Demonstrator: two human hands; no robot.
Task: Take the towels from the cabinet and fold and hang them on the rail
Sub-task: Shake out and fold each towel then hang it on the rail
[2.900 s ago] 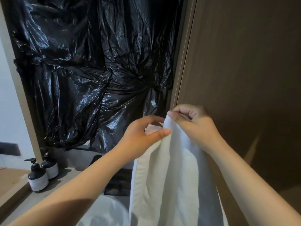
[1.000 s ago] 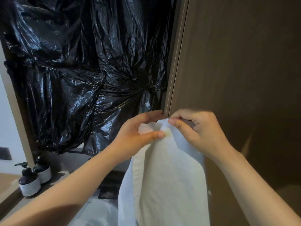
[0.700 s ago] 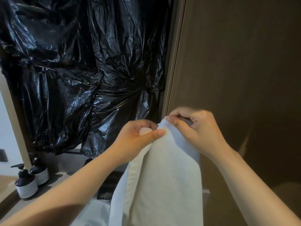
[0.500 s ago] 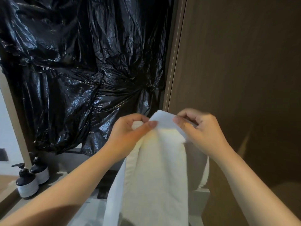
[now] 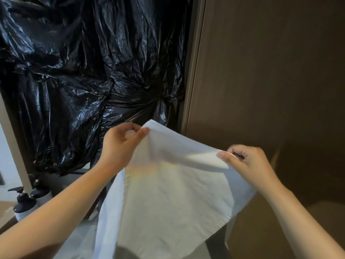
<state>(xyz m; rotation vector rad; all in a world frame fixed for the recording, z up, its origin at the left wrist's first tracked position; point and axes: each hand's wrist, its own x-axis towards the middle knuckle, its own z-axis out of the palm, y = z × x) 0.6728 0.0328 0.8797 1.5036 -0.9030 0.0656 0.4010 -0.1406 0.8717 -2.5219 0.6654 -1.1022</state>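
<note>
Folding step, mid-air. Left hand pinches one top corner of the white towel; right hand pinches the other end of the top edge. Towel hangs spread btwn them, in front of black plastic sheet & brown panel. No rail in view. Next, prob: bring corners together w/ edges matched, keeping both pinches firm.

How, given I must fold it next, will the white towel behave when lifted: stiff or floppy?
Probably floppy: the towel sags and drapes below where the left hand and right hand pinch its top edge. Likely light for its size: fingertip pinches alone hold it up.
</note>
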